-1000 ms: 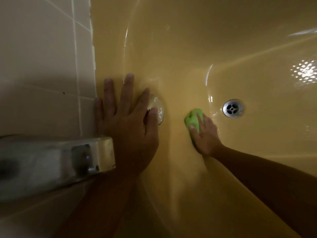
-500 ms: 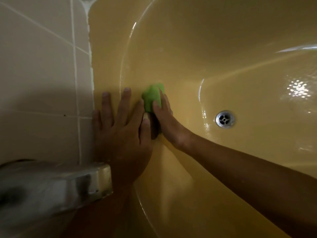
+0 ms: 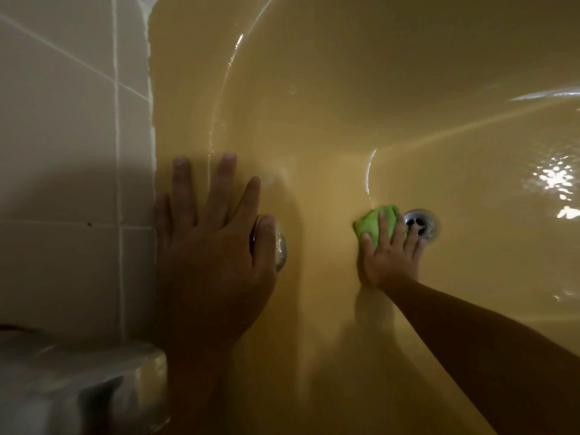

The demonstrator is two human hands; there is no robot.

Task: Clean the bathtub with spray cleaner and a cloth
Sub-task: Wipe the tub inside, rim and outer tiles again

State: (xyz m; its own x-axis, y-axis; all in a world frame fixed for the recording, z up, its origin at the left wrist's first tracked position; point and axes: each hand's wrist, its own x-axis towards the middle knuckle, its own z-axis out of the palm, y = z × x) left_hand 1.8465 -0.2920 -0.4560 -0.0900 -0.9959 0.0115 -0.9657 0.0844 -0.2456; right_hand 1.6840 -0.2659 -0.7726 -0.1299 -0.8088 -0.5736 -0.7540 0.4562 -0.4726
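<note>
The yellow bathtub (image 3: 345, 105) fills most of the head view, wet and glossy. My left hand (image 3: 213, 246) lies flat with spread fingers on the tub's end wall, its thumb across a chrome overflow plate (image 3: 281, 250). My right hand (image 3: 389, 255) reaches down to the tub floor and presses a bunched green cloth (image 3: 373, 221) with straight fingers. The cloth sits right beside the chrome drain (image 3: 422, 222), and my fingertips touch the drain's left rim. No spray bottle is in view.
Pale wall tiles (image 3: 62, 152) with white grout border the tub on the left. A blurred chrome faucet body (image 3: 78, 387) juts out at the lower left, close to my left forearm. Light glints off the wet tub floor (image 3: 555, 183) at the right.
My right hand has swept the cloth from beside my left hand's fingers down and right to the drain. My left hand has stayed planted, uncovering the overflow plate.
</note>
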